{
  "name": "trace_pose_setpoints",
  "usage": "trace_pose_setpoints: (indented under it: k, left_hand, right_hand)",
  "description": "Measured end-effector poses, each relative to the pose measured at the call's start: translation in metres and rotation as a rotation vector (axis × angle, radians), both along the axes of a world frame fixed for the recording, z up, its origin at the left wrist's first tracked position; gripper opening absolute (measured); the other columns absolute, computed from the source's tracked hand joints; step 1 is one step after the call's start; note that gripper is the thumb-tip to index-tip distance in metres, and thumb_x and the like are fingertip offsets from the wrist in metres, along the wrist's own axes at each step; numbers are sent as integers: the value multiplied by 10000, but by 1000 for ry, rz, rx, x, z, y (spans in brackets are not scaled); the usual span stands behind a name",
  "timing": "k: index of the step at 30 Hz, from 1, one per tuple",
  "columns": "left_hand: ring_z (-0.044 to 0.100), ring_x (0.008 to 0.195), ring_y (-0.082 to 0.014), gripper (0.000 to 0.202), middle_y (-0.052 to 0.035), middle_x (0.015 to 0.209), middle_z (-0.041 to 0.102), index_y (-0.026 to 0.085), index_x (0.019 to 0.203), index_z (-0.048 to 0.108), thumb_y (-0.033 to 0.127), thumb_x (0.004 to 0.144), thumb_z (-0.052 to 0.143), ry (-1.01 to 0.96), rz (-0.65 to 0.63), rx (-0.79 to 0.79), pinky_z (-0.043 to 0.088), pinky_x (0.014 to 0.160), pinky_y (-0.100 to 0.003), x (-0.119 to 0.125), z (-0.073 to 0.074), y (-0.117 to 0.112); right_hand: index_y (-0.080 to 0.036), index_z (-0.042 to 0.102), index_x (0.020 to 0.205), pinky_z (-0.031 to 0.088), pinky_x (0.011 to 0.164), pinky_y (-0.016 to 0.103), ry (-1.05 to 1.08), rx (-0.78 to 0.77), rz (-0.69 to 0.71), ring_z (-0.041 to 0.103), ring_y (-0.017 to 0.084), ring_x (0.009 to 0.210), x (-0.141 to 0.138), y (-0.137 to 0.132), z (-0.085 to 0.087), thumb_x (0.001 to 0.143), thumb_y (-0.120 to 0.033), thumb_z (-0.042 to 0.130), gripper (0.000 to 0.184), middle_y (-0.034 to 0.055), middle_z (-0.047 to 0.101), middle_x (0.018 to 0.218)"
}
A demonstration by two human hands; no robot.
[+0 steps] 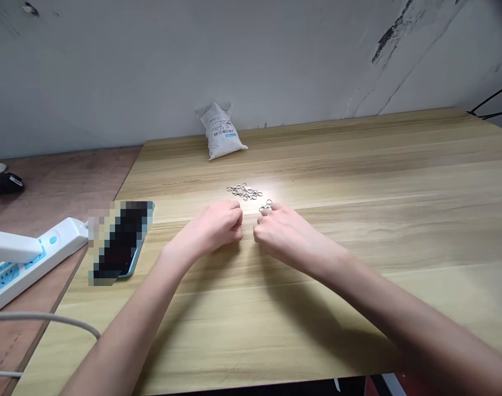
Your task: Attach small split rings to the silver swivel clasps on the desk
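Observation:
My left hand (pixel 218 225) rests on the light wooden table (pixel 358 181) with its fingers curled into a loose fist; what is inside them is hidden. My right hand (pixel 281 234) lies just to its right, fingers pinched on a small metal ring (pixel 266 206) at the fingertips. The two hands almost touch. A small heap of several metal rings (pixel 244 191) lies on the table just beyond both hands.
A small white plastic bag (pixel 221 131) stands at the back by the wall. A phone (pixel 122 239) lies at the table's left edge. On the darker table to the left are a white power strip (pixel 26 258) and a white cable (pixel 44 319).

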State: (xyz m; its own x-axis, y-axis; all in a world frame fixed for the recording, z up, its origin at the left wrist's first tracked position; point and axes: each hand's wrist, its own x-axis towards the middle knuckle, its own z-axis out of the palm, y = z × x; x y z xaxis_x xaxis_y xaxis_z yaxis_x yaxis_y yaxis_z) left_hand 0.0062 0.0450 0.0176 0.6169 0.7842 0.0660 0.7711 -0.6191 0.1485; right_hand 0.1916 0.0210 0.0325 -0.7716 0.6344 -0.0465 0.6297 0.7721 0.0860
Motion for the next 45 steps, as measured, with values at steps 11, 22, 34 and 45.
trace_pose_setpoints:
  k: [11,22,34,45]
  left_hand:
    - [590,745,-114,125,-16,869,633,167,744,570,43,753,563,-522,-46,-121,494,680,-245,-12,-12,-18]
    - [606,822,-140,92,-33,871,632,165,729,597,91,784,592,-783,19,-312,496,743,-267,-9,-10,-22]
    - [550,809,-146,151,-24,824,572,168,737,619,286,828,639,-1081,210,-558,437,764,-276,-7,-13,-19]
    - [551,822,-135,155,-20,859,576,176,752,606,284,861,629,-1060,186,-492,442,731,-255,-2,-20,-23]
  right_hand:
    - [-173,534,505,178,480,281,55,-265,-199,280,89,442,2,15,-3,694,-170,603,201,-1,535,485]
    - [-161,679,777,278,537,244,793,-517,-253,415,98,556,17,13,-22,924,-310,534,256,-7,553,607]
    - [-171,681,682,348,561,251,1329,-1012,-333,427,95,559,-1,9,-40,831,-484,660,347,-31,512,582]
    - [-168,686,719,369,578,244,1356,-1100,-347,447,91,571,4,10,-32,810,-442,707,290,-29,547,593]
